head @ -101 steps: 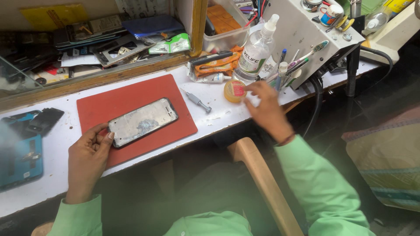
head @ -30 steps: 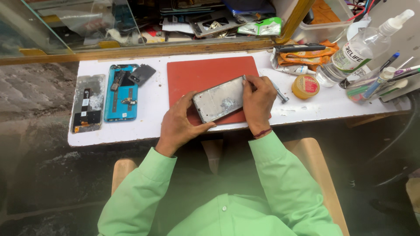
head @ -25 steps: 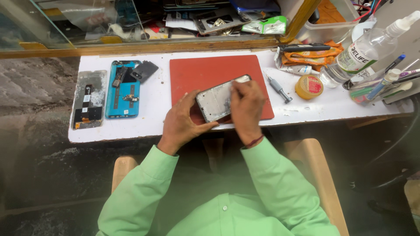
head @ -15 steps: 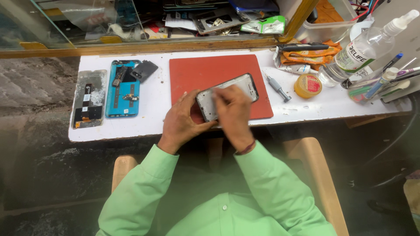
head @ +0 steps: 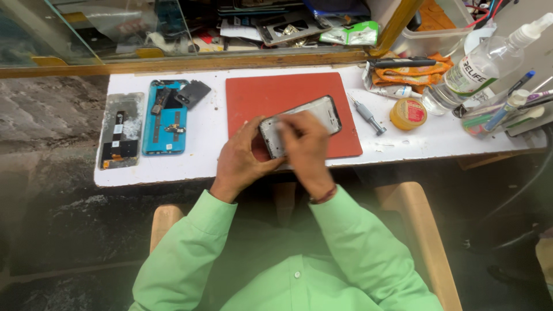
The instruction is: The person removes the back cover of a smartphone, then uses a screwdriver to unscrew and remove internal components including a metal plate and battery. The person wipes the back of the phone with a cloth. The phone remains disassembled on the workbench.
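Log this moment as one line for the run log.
left hand grips phone frame | right hand presses on it | over red mat

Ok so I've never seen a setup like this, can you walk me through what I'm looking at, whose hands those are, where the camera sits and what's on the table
This is one picture from a camera worn on a person's head, looking down. There is no machine: the two bare hands and the light green sleeves belong to the wearer, who sits at a white bench. The left hand grips the near end of a phone frame above a red mat. The right hand lies over that frame's lower part, blurred, so I can't tell what its fingertips are doing. To the left lie an opened blue phone body and a grey screen panel. To the right are a small screwdriver, a round yellow tin and a clear spray bottle.
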Demonstrator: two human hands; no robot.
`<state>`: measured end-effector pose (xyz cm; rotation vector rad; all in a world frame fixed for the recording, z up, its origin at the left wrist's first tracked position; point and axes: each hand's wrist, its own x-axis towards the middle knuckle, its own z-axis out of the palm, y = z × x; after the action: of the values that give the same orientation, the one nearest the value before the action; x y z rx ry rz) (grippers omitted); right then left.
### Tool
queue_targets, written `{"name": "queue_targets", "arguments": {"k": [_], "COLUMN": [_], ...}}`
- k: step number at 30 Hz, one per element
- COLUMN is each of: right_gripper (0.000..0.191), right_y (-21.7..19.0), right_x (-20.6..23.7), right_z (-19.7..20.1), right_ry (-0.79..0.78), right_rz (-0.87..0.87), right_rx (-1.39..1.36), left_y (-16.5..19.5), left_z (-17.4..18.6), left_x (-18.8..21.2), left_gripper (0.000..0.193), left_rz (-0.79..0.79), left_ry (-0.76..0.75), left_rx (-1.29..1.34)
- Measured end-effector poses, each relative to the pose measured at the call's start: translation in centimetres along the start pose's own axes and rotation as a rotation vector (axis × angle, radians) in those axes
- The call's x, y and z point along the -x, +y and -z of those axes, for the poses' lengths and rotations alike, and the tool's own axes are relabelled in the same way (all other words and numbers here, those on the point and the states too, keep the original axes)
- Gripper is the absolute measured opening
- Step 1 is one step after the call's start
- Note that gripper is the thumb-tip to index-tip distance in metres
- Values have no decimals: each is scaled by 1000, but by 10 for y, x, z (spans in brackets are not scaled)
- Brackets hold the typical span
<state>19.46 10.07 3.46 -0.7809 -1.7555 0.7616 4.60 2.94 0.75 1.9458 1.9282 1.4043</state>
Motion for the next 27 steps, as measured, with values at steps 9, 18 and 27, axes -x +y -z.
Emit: {"name": "queue_targets", "arguments": {"k": [9,18,27], "right_gripper": [10,9,11], "right_y": [41,25,11], "right_x": [-32,-41,-2], "right_z": [70,65,26], "right_ry": [43,-253,193], "right_rz": [98,-258,-428], "right_rx": [19,-315,-1097], "left_y": [8,18,56], "left_z": [23,37,-27], "left_x": [-17,-88,-27], "left_gripper": [92,68,72], "left_rz": [226,192,361], "left_ry": [-123,-26,-96], "left_rx": [858,978,905]}}
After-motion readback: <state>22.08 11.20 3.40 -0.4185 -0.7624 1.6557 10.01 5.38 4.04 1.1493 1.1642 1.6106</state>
